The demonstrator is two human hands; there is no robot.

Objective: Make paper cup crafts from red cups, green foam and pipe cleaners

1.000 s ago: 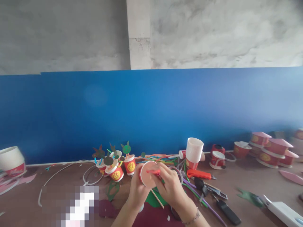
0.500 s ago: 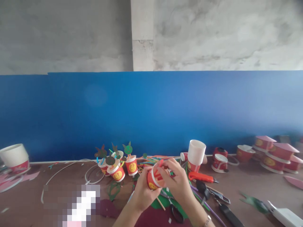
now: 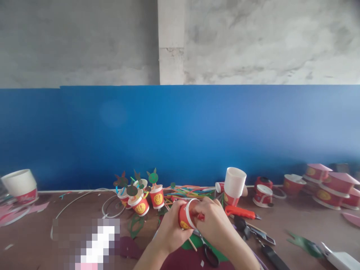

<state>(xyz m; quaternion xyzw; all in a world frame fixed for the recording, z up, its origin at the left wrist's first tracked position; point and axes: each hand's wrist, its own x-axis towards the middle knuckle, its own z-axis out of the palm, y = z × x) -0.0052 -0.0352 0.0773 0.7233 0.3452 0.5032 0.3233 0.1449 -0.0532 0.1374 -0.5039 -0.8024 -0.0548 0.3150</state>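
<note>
My left hand is wrapped round a red paper cup with a white rim and a yellow emblem. The cup is tilted, its mouth towards my right hand. My right fingers are closed at the mouth and partly inside it, with a small red piece showing among them. What the fingertips do inside the cup is hidden. Below the hands lie black-handled scissors, a thin wooden stick and maroon paper.
Behind on the left stand small red cups with paper animal heads. Coloured thin strips lie at the back. To the right are a tall white cup stack, an orange cutter, a glue gun and pink-topped cups.
My right hand has turned and its fingers have gone down into the cup's mouth with the red piece. The cup has tipped further to the right in my left hand.
</note>
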